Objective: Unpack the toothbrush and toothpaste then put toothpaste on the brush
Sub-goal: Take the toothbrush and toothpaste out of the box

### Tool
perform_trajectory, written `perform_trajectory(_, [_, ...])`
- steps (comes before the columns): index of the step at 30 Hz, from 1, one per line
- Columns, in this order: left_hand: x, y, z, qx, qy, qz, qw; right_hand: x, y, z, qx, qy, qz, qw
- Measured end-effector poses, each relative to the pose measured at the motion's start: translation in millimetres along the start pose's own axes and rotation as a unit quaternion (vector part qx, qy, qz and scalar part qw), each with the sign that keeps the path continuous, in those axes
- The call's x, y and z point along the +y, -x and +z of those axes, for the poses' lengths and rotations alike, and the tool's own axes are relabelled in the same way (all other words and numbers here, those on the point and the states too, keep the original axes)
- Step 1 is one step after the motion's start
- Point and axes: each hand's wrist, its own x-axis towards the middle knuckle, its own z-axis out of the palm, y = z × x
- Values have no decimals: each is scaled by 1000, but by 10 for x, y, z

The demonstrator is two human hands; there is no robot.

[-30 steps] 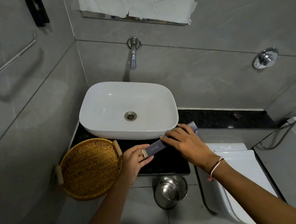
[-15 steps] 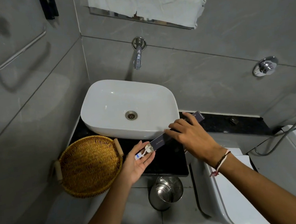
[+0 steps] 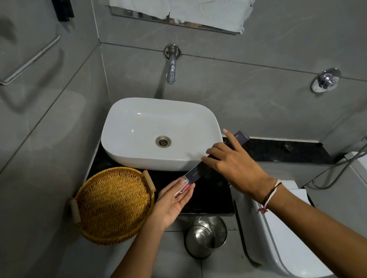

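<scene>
The right hand (image 3: 233, 167) grips a long dark box (image 3: 205, 166), tilted over the black counter (image 3: 208, 195) just in front of the white basin (image 3: 132, 130). The left hand (image 3: 173, 204) lies palm-up, fingers loose, under the box's lower end, where a small toothpaste tube (image 3: 182, 190) (red and white) pokes out onto the fingers

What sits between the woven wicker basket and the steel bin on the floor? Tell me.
In the head view, the left hand lies between the round woven wicker basket and the shiny steel bin, palm up, with a small red-and-white toothpaste tube on its fingers.
</scene>
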Motion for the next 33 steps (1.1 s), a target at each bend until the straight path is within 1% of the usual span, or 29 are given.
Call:
perform_trajectory(4, [42,11,-69,-6,-21,11,1000,67,41,-27,-18,1,36,999])
perform_trajectory(9, [121,44,-88,20,-98,46,994,217,209,54,-47,-2,129,991])
perform_trajectory(12, [168,22,-90,59,-147,73,985,234,407,202,-64,-45,209,975])
perform_trajectory(14, [181,17,-77,80,-194,94,973,206,584,339,-81,-113,275,951])
perform_trajectory(15, [171,8,-57,90,-226,107,964,188,684,420,-92,-159,315,931])
perform_trajectory(17, [132,-17,3,120,-294,136,938,155,894,625,-113,-248,397,876])
perform_trajectory(18, [100,-46,31,139,-326,144,924,138,1016,761,-125,-293,434,843])
perform_trajectory(20, [32,-104,68,168,-373,134,903,67,1260,1060,-138,-379,502,765])
perform_trajectory(22, [-67,-194,93,167,-384,124,900,-10,1510,1399,-134,-444,559,687])
perform_trajectory(24, [-165,-261,128,162,-382,118,902,-115,1726,1720,-133,-485,608,615])
perform_trajectory(27, [-349,-398,235,176,-403,119,890,-217,1985,2172,-186,-548,659,481])
perform_trajectory(28, [-401,-453,276,182,-406,123,887,-238,2036,2313,-206,-558,662,456])
perform_trajectory(29, [-428,-491,319,187,-407,128,885,-263,2058,2438,-229,-557,654,457])
perform_trajectory(31, [-509,-604,405,196,-405,136,883,-267,2050,2668,-291,-546,608,497])
perform_trajectory(33, [-587,-719,476,213,-386,147,885,-222,1974,2875,-334,-539,569,523])
